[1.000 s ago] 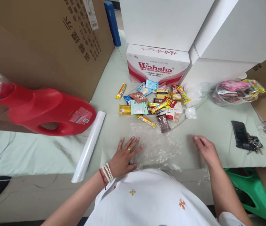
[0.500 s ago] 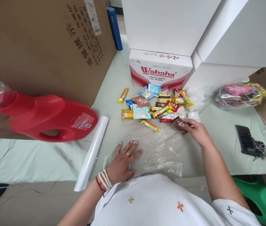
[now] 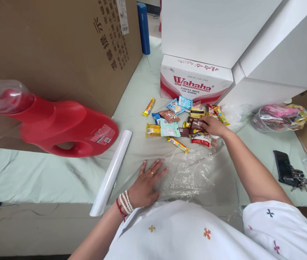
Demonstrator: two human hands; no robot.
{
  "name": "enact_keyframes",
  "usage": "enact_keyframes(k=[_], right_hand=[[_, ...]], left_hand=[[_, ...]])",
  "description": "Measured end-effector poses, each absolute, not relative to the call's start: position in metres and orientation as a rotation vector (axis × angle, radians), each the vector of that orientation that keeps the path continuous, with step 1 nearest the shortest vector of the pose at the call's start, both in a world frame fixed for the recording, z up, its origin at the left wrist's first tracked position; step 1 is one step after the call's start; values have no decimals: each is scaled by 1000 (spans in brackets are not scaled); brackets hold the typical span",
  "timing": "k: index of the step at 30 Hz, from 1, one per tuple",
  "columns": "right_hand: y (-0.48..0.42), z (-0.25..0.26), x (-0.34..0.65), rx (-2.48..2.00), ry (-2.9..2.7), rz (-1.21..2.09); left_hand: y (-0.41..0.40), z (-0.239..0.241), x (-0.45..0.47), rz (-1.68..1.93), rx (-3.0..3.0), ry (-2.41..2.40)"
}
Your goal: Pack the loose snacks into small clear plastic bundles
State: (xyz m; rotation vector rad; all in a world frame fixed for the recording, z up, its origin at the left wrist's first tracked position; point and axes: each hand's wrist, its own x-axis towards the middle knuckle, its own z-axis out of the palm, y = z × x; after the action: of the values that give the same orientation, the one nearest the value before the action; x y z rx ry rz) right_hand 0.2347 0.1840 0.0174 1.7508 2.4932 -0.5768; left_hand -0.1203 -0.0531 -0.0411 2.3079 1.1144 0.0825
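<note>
My left hand (image 3: 145, 186) lies flat with fingers spread on a sheet of clear plastic film (image 3: 192, 171) near the table's front edge. At the snack pile, my right hand (image 3: 215, 126) has its fingers closed on a dark brown snack packet (image 3: 196, 124); its fingertips are partly hidden. Around that packet lie a yellow packet (image 3: 197, 111), a mint-green packet (image 3: 170, 128), a brown packet with white lettering (image 3: 169, 116) and light blue packets (image 3: 175, 106). A thin yellow snack stick (image 3: 178, 144) rests at the pile's near side, another yellow stick (image 3: 149, 107) to the left.
Left stand a red jug (image 3: 74, 126), a roll of white film (image 3: 112, 171) and a large cardboard box (image 3: 61, 54). Behind the snacks is a Wahaha box (image 3: 196, 79) beneath white boxes (image 3: 218, 29). A clear bowl of snacks (image 3: 261, 124), a phone (image 3: 282, 164) and keys (image 3: 298, 180) sit right.
My right hand has carried the dark brown packet up and left, from the pile's near right edge onto the pile. My left hand stays flat on the film. The camera view has shifted slightly.
</note>
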Motion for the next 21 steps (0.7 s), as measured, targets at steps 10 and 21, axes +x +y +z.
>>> enact_keyframes(k=[10,21], right_hand=[[178,18,161,1258,2520,-354],[166,30,188,1474,2617,-161]], left_hand=[[-55,-49,-97,308,2259,1464],[-64,-49,-93,292,2336,1510]])
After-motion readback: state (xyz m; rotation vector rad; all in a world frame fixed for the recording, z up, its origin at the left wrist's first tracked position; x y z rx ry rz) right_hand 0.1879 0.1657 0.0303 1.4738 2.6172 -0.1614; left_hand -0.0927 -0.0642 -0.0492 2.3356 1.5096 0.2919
